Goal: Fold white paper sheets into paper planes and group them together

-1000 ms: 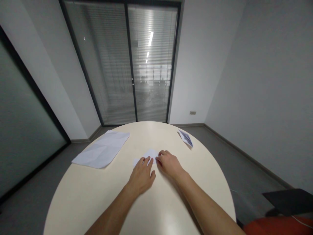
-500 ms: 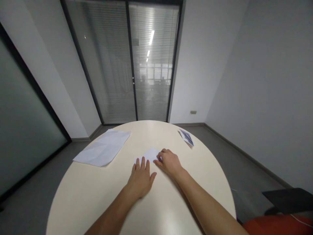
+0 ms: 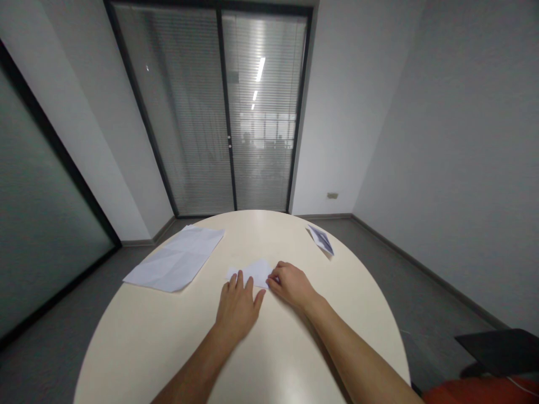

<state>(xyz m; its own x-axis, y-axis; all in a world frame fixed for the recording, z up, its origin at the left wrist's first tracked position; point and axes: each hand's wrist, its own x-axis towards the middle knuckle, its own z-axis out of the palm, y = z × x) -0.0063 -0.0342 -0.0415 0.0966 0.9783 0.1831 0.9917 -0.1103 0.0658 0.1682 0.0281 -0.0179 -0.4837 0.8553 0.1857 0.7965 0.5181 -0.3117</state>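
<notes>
The slip, white paper, lies flat on the table, around the middle of its width and beyond its centre line. It has an uneven outline; its near edge is partly hidden by the 2 hands.

The left hand is palm down over the table's middle, its fingers spread and its thumb out to the right; the fingertips reach the slip's near edge. The right hand, just right of the table's middle, has its fingers curled, with thumb and fingertips drawn together at the slip's right end. Whether they pinch the paper or only press it, I cannot tell. The 2 forearms come in over the table's near side.

Toward the table's far left edge lie large creased sheets, well apart from the hands. Close to the table's far right edge is a folded card, white with a dark print, its creased sides lifted a little.

Beyond the table's far edge stands a glass door with blinds and 2 panels. Right of the table, low down, are a black panel and something orange, partly out of view.
</notes>
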